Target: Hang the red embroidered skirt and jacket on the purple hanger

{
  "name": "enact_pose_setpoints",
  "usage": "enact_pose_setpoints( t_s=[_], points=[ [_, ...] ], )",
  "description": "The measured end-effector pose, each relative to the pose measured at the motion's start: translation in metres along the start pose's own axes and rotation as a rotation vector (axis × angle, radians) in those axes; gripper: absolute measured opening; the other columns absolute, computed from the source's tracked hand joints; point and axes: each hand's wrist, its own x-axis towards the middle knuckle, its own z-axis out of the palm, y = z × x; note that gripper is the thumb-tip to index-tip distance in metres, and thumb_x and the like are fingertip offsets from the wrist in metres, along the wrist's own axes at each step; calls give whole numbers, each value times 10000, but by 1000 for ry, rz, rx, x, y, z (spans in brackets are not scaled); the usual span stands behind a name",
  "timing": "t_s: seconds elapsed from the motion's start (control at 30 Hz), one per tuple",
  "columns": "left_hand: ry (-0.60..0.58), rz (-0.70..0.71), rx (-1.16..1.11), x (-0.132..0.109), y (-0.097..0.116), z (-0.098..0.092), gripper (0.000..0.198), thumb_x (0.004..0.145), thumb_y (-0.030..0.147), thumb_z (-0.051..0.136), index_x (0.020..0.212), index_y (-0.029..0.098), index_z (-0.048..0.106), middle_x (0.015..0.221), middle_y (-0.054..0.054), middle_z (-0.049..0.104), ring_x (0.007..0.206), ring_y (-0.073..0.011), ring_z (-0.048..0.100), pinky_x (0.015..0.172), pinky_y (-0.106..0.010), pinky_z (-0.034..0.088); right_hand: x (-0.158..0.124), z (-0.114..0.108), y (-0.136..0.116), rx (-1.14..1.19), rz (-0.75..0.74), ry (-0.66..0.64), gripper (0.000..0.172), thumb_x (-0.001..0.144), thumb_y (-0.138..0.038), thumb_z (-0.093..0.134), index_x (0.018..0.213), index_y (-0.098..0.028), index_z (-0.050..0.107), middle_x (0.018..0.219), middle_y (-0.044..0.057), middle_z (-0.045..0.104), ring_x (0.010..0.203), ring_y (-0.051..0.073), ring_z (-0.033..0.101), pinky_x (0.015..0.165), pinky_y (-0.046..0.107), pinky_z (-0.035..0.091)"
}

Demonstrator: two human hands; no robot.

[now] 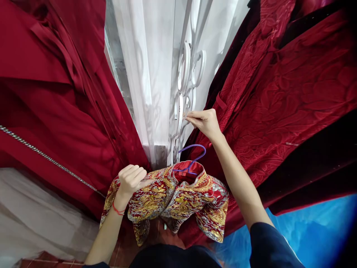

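A short red jacket (pixel 178 203) with dense gold and silver embroidery hangs on a purple hanger (pixel 205 149), its hook rising from the collar. A small red size label (pixel 182 174) marked S shows inside the neck. My left hand (pixel 132 178) is closed on the jacket's shoulder at left, thumb lying along the fabric. Above the hook, my right hand (pixel 205 121) pinches with thumb and fingers together beside the white scrolled metal stand (pixel 180 106). Whether the fingertips grip the stand or something small cannot be made out.
Red dresses hang on both sides: a plain one (pixel 92 111) at left with a silver chain (pixel 52 162) across it, and a patterned one (pixel 292 93) at right. White curtains (pixel 156 74) hang behind the stand. Blue fabric (pixel 312 230) lies lower right, pale fabric (pixel 36 216) lower left.
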Motion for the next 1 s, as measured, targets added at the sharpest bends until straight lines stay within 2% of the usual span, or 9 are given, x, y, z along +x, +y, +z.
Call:
enact_pose_setpoints(
  t_s=[0.13,0.2,0.33,0.47,0.6,0.73,0.87,1.0],
  points=[
    [-12,-19,-3,0,0,1,420,868,396,678,582,203,439,494,42,418,499,-125,358,528,-294,271,-8,3,-12,-113,56,108,252,869,-441,686,849,-211,786,628,0,692,563,122,637,577,228,450],
    [-28,-27,-6,1,0,2,426,870,387,677,576,204,429,492,43,407,495,-125,349,526,-301,255,-14,8,-22,-89,105,118,241,894,-401,656,851,-200,782,632,7,689,546,119,616,549,228,434],
    [-45,-32,-12,2,0,4,410,858,370,693,591,205,428,503,43,418,501,-126,356,529,-301,248,-27,18,-43,176,286,72,315,931,-403,569,919,-167,777,542,-4,628,411,89,495,448,224,382],
    [-37,-26,-24,-4,-3,6,405,861,375,687,599,208,426,504,45,423,504,-127,367,536,-300,255,-37,29,-50,542,471,1,402,891,-445,595,1117,-144,736,543,-21,618,330,59,397,353,211,291],
    [-39,-22,-26,-11,-5,8,416,860,379,687,591,208,419,500,46,425,502,-126,377,540,-302,260,-44,36,-44,701,505,6,473,845,-433,630,1236,-172,684,531,-46,596,331,60,387,324,207,258],
    [-38,-24,-29,-13,-6,12,411,858,396,687,591,204,440,504,44,437,502,-124,384,540,-301,265,-43,31,-45,628,452,-18,496,808,-428,693,1236,-176,677,533,-54,564,416,77,459,362,208,306],
    [-32,-27,-23,-15,-7,13,432,858,415,685,574,204,436,495,42,431,501,-124,377,535,-304,262,-38,18,-49,484,398,-41,511,727,-417,798,1156,-167,676,681,-23,631,456,59,454,406,214,358],
    [-46,-30,-17,-19,-10,12,429,867,429,673,578,205,448,499,38,441,508,-126,381,536,-306,272,-38,13,-49,353,375,-7,526,722,-461,800,1148,-203,631,802,-13,635,475,55,481,405,210,356]
  ],
)
